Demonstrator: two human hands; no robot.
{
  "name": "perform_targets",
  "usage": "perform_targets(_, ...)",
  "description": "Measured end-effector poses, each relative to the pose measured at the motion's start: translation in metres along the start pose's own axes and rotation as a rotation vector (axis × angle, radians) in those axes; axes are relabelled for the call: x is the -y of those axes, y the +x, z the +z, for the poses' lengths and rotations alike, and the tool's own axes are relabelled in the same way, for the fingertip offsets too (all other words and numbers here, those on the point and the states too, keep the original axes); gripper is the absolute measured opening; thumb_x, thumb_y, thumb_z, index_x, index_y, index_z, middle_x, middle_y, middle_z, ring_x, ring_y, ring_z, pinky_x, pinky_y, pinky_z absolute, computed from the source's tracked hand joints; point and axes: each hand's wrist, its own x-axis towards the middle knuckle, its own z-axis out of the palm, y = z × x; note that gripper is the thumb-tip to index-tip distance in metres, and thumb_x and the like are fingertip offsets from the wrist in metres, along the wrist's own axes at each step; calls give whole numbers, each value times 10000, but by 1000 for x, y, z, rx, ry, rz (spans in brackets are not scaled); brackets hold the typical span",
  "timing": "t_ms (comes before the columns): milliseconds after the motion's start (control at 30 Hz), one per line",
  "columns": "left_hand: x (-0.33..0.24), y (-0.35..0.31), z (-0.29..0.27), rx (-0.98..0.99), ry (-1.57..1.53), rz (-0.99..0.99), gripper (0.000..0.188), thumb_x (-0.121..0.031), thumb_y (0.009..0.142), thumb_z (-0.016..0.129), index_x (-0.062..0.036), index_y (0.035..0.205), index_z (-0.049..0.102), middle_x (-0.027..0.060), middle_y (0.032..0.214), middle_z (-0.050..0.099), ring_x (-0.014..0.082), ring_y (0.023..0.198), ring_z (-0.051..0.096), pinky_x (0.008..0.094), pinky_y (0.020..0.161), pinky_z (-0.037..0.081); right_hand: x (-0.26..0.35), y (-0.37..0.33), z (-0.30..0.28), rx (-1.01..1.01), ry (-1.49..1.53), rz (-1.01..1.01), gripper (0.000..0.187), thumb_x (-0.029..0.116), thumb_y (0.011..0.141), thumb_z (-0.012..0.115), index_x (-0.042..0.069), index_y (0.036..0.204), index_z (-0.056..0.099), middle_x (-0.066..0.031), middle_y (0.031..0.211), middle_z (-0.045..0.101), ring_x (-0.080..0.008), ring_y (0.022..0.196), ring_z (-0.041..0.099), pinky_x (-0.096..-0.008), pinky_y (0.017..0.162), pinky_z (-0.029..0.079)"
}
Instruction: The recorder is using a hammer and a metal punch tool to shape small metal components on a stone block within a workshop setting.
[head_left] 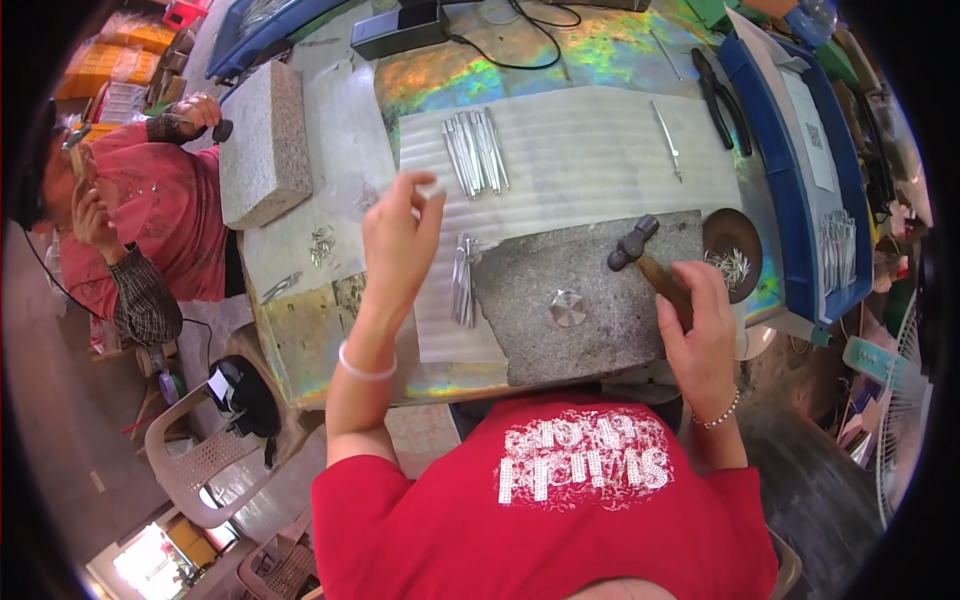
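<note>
My right hand [697, 325] is closed round the wooden handle of a hammer [655, 273], whose dark metal head sits above the far right part of a grey stone slab [540, 345]. On the slab lies a round shiny metal disc [568, 308]. Raised over the white foam sheet [570, 140], my left hand [400, 240] has its thumb and fingers pinched together. Something pale may be at the fingertips, too small to name. Past that hand lies a bundle of silver rods [474, 150]; a second, smaller bundle [462, 285] lies beside the slab's left edge.
A brown bowl [748, 230] of small metal pieces stands right of the slab. Beyond are black-handled pliers [718, 100], a thin pointed tool [668, 140] and a blue tray [775, 150]. At left, a co-worker holds a hammer beside a granite block [265, 145]; small metal pieces [320, 245] lie near it.
</note>
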Motion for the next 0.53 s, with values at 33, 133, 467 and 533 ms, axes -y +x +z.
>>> perform_targets(33, 6, -18, -4, 36, -23, -47, 184, -107, 802, 610, -48, 976, 594, 109, 646, 596, 266, 573, 589, 356, 551, 449, 2, 1, 2, 7, 5, -4, 322, 8, 760, 599, 4, 1071, 518, -177, 1018, 532, -352, 961, 521, -411, 842, 426)
perform_targets(133, 13, -57, 5, 169, -46, -99, 238, -45, 776, 572, -42, 1014, 565, 120, 742, 606, 279, 618, 593, 371, 576, 467, 4, 3, 6, 42, -199, -103, 375, -9, 735, 591, 4, 1099, 503, -178, 1054, 514, -349, 985, 506, -409, 857, 422)
perform_targets(467, 9, -56, 20, 259, 327, 8, 401, -25, 735, 529, -16, 1129, 454, 233, 865, 603, 415, 759, 592, 482, 676, 459, 7, -11, 1, 132, -149, 61, 440, -7, 727, 559, 24, 1149, 442, -182, 1041, 494, -381, 967, 523, -422, 783, 448)
perform_targets(533, 14, -55, 15, 289, 265, -27, 538, -55, 717, 574, -52, 1223, 392, 262, 923, 608, 430, 835, 597, 469, 751, 473, -1, -15, -8, 163, 102, 186, 445, 6, 751, 555, 68, 1175, 434, -187, 1096, 497, -386, 1000, 522, -395, 806, 453)
